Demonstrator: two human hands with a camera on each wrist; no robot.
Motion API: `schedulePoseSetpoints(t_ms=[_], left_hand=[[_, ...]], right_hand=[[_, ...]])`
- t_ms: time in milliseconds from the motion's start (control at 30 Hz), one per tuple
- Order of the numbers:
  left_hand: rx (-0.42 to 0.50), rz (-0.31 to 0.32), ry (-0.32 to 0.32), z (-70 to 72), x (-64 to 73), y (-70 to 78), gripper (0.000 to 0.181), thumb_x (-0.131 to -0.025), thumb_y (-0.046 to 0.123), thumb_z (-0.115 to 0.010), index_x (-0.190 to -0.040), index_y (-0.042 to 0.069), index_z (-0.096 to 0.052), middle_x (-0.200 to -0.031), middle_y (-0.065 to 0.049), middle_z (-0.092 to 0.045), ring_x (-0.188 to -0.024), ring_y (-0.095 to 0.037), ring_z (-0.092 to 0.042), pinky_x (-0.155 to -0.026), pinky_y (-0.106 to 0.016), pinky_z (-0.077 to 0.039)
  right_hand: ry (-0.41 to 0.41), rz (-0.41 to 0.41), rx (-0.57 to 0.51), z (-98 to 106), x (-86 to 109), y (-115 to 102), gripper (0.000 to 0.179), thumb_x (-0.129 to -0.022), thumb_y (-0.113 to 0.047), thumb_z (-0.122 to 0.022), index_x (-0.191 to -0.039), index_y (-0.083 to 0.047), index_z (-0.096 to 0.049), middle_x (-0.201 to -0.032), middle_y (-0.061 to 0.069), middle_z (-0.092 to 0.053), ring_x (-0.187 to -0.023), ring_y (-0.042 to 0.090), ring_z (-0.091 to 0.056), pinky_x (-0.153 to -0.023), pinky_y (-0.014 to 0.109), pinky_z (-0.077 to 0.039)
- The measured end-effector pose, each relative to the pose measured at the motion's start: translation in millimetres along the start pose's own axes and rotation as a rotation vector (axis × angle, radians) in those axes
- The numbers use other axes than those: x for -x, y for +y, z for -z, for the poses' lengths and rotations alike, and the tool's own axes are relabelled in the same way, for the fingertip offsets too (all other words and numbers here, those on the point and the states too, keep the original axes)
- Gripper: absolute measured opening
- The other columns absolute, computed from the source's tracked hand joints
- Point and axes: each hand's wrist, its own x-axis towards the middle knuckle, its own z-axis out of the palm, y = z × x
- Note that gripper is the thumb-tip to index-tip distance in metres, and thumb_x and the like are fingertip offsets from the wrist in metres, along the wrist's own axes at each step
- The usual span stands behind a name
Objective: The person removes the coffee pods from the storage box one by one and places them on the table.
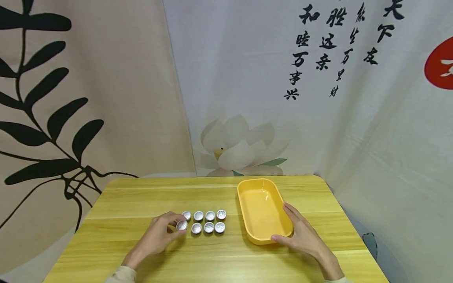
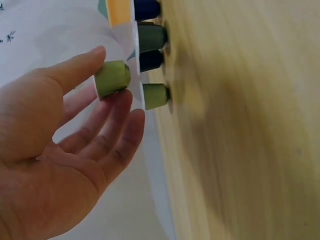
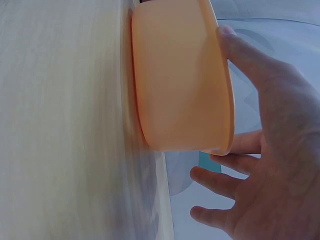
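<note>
My left hand [image 1: 161, 232] pinches a small light-green coffee capsule [image 2: 112, 80] between thumb and fingers, its silver lid facing up and its body raised off the table. Just beyond it another light-green capsule [image 2: 156, 96] stands lid-up on the wood, close to the fingertips. More silver-lidded capsules [image 1: 209, 227] stand to the right of this hand in two short rows. At the near right corner of a yellow plastic tray [image 1: 253, 238], my right hand [image 1: 306, 236] holds the rim, thumb on the front side and fingers along the right side. The tray's inside shows nothing in it.
A wood-grain table [image 1: 212, 263] carries everything, its far edge close to a hanging cloth [image 1: 247, 78] printed with a lotus, leaves and dark writing. Dark green and navy capsule bodies show in the left wrist view. Bare wood lies between capsules and tray.
</note>
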Motion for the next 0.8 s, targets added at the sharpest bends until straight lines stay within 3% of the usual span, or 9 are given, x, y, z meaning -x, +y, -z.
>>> schedulePoseSetpoints(t_ms=[267,600,733,800], left_hand=[[-0.022,-0.014,-0.037,-7.0,0.4,-8.3,0.039,-0.095,0.016,-0.091,-0.129,0.003,-0.080,-0.117,-0.007,-0.080,-0.097,-0.013,-0.077,-0.081,-0.020,-0.065],[-0.026,-0.026,-0.078,-13.3,-2.7,-10.4,0.028,-0.096,0.013,-0.091,-0.121,0.008,-0.083,-0.115,-0.008,-0.082,-0.095,-0.011,-0.077,-0.082,-0.024,-0.067],[-0.043,-0.036,-0.079,-15.4,-4.7,-11.5,0.023,-0.095,0.012,-0.091,-0.116,0.012,-0.083,-0.110,-0.004,-0.082,-0.093,-0.006,-0.076,-0.080,-0.024,-0.067],[-0.048,-0.047,-0.079,-16.6,-5.9,-12.9,0.021,-0.095,0.012,-0.092,-0.114,0.013,-0.083,-0.108,-0.003,-0.082,-0.091,-0.005,-0.075,-0.080,-0.023,-0.066]], right_hand=[[-0.003,-0.007,-0.003,0,0.2,0,0.122,-0.087,-0.070,-0.090,-0.171,0.004,-0.041,-0.181,0.023,-0.038,-0.160,0.054,-0.048,-0.124,0.073,-0.048],[-0.003,-0.012,-0.011,0,1.1,-1,0.123,-0.087,-0.071,-0.089,-0.172,0.002,-0.040,-0.182,0.021,-0.038,-0.161,0.053,-0.047,-0.125,0.073,-0.047],[0.038,0.032,-0.017,-1,2.1,1,0.120,-0.086,-0.069,-0.091,-0.170,0.002,-0.044,-0.180,0.023,-0.041,-0.157,0.056,-0.051,-0.119,0.076,-0.050],[0.070,0.069,-0.010,-5,2.0,7,0.117,-0.087,-0.067,-0.091,-0.170,0.001,-0.045,-0.180,0.021,-0.042,-0.156,0.053,-0.052,-0.121,0.071,-0.052]])
